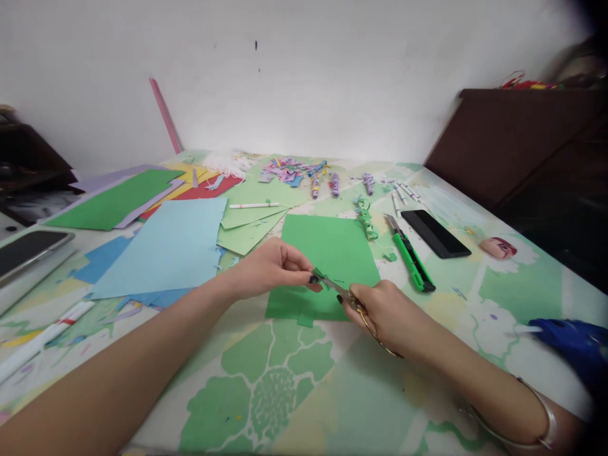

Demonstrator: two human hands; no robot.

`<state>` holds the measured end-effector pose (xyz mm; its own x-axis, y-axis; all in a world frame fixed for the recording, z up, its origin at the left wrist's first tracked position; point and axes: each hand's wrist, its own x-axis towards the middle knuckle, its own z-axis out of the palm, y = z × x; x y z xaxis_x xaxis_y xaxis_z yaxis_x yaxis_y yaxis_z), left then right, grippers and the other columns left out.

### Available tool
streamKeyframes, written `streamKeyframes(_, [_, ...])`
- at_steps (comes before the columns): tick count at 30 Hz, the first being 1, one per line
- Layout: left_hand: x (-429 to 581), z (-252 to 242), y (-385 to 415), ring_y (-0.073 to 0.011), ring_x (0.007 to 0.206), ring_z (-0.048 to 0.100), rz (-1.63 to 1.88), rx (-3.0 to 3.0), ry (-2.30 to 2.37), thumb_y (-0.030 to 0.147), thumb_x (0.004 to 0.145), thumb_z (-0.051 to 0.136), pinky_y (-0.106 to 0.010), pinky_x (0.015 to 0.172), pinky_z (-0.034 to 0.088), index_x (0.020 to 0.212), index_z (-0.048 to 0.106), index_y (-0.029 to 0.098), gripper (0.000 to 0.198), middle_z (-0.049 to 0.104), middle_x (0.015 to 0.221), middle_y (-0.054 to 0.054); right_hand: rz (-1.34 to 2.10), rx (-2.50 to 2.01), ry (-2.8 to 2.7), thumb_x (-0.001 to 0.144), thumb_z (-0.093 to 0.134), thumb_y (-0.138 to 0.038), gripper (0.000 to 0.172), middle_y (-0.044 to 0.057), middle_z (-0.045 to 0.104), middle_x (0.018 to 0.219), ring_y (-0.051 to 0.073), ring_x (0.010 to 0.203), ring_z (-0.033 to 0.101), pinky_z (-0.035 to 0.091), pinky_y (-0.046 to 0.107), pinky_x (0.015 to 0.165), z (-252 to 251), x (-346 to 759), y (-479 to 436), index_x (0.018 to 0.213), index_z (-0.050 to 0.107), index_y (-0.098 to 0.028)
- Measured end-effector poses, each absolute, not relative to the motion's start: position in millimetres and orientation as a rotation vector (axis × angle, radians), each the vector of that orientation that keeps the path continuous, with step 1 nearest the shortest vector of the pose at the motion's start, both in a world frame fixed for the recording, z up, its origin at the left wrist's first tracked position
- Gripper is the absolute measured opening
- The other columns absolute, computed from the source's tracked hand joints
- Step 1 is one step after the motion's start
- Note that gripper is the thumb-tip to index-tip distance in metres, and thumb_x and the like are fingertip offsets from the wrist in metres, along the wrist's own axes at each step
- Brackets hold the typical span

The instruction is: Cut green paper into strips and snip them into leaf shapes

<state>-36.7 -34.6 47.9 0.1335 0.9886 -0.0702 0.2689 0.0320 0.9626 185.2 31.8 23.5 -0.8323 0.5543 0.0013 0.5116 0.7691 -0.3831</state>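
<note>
My left hand (270, 267) pinches a small green paper piece (318, 274) between thumb and fingertips, just above a green paper sheet (332, 247) lying flat on the table. My right hand (384, 310) grips a pair of small scissors (344, 292), whose blades point left and meet the paper piece. The scissor handles are mostly hidden in my fingers. Both hands hover close together over the sheet's lower part.
A green utility knife (411, 256), a black phone (436, 233), white markers (403, 192) and a pink eraser (498, 247) lie to the right. Light blue paper (171, 247), other coloured sheets and rolled paper scraps (294, 171) cover the left and back. A blue object (572, 339) sits at the right edge.
</note>
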Motion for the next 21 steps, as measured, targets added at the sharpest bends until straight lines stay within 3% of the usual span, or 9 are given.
streamKeyframes(8, [-41.6, 46.2, -33.0, -0.0171, 0.077, 0.068, 0.844, 1.428, 1.304, 0.027, 0.076, 0.065, -0.027, 0.073, 0.050, 0.080, 0.071, 0.015, 0.014, 0.075, 0.081, -0.007, 0.461, -0.816, -2.866, 0.084, 0.043, -0.023, 0.029, -0.006, 0.033, 0.042, 0.007, 0.037, 0.025, 0.020, 0.023, 0.044, 22.5, 184.9, 33.3, 0.056, 0.039, -0.019])
streamKeyframes(21, [-32.0, 43.0, -33.5, -0.0190, 0.083, 0.069, 1.082, 1.238, 1.128, 0.022, 0.075, 0.068, -0.029, 0.082, 0.050, 0.081, 0.073, 0.014, 0.011, 0.075, 0.083, -0.007, 0.773, -0.873, -2.764, 0.078, 0.042, -0.012, 0.023, -0.008, 0.032, 0.042, 0.005, 0.034, 0.028, 0.020, 0.019, 0.037, 29.8, 184.0, 30.1, 0.057, 0.036, -0.019])
